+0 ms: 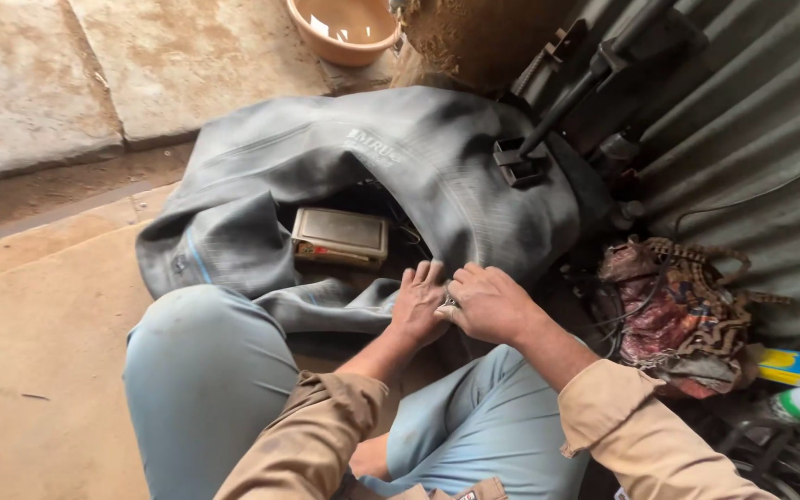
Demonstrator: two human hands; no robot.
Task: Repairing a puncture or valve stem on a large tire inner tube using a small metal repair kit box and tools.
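A large grey rubber inner tube (326, 167) lies folded on the ground in front of my knees. My left hand (420, 304) rests flat on its near fold, fingers pointing away from me. My right hand (487, 301) is closed right beside it, pinching a small metal part of the tube that is mostly hidden between my hands. A small flat tin box (340, 235) with a greyish lid sits in the hollow of the tube, just beyond my left hand.
A dark metal rod with a foot (548, 120) presses on the tube at the right. A rusty chain on dirty rags (678, 306) lies by the corrugated metal wall (752, 139). An orange basin (344, 28) stands at the top. A white bottle (798, 405) lies at far right.
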